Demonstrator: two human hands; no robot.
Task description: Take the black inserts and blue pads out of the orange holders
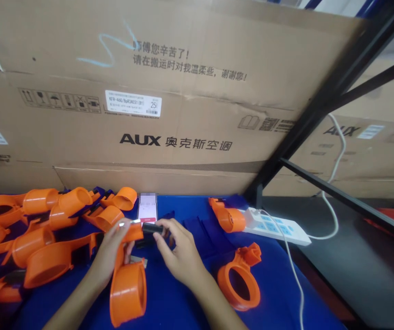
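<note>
Hands meet at the middle of the blue tabletop (183, 307). The left hand (112, 252) is curled shut around the narrow neck of an orange part (128, 288), thumb and fingers wrapped over it. The right hand (179, 256) is half closed, and its fingertips (159, 225) pinch a small black piece (150, 228) that touches the far end of that neck.

The orange part runs lengthwise away from the person. Its wide round cup is at the near end, resting low on the tabletop, and its thin neck points up and away toward the cardboard box (200, 114). The cup's open mouth faces the camera and a little to the right. The black piece is short and lies crosswise, left to right, at right angles to the neck.

Just beyond the hands a phone (147, 208) lies flat with its screen lit. A heap of like orange parts (46, 229) fills the left side of the tabletop. To the right, one more orange piece (229, 219) sits by a white power strip (279, 228), and an orange ring (240, 284) lies alone nearer the person. A white cable (336, 183) loops up from the strip past a black shelf frame (334, 87).
</note>
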